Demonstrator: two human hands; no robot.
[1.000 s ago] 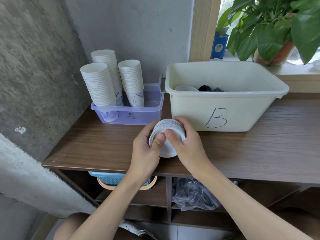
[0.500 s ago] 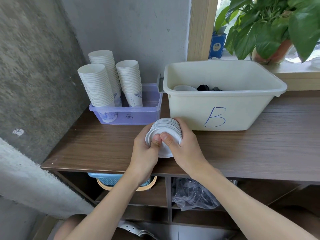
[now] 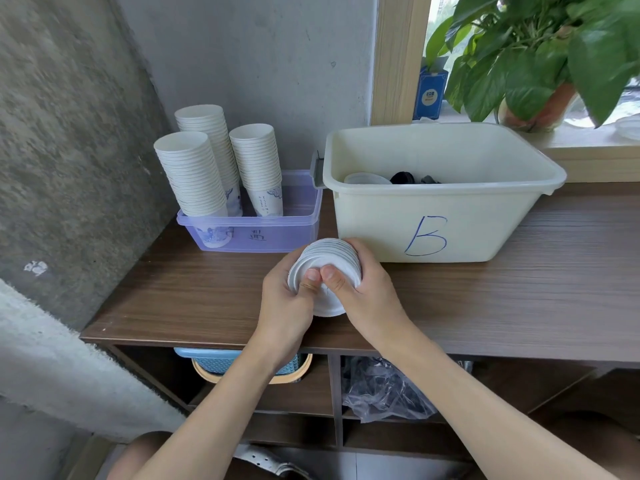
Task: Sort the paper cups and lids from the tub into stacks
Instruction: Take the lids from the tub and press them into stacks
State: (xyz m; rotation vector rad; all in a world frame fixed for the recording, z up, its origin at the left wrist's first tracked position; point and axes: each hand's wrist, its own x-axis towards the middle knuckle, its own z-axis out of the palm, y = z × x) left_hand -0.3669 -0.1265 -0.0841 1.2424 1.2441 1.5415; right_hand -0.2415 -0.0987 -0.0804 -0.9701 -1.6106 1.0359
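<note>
- Holding a stack of white lids (image 3: 329, 261) in both hands, tipped on its side so the flat face of the nearest lid is pointing toward the camera.
- The stack is sitting low over the wooden counter (image 3: 519, 299), just in front of the cream tub (image 3: 415, 223) marked "B"; cannot tell whether it is touching the wood.
- The left hand (image 3: 287, 303) is curling round the stack's left edge, its thumb pressing on the near lid's face.
- The right hand (image 3: 367, 296) is wrapping the right edge, fingers lying over the top, its thumb pressing beside the left thumb.
- A loose white lid (image 3: 367, 178) and some dark pieces (image 3: 403, 177) are showing over the tub's front rim.
- Three paper cup stacks (image 3: 194, 174) are leaning, mouths up, in a purple tray (image 3: 256, 233) just left of the tub.
- A potted plant (image 3: 540, 57) is hanging over the sill behind the tub.
- A blue basket (image 3: 214, 362) and a crumpled plastic bag (image 3: 381, 389) are lying in separate compartments under the counter.
</note>
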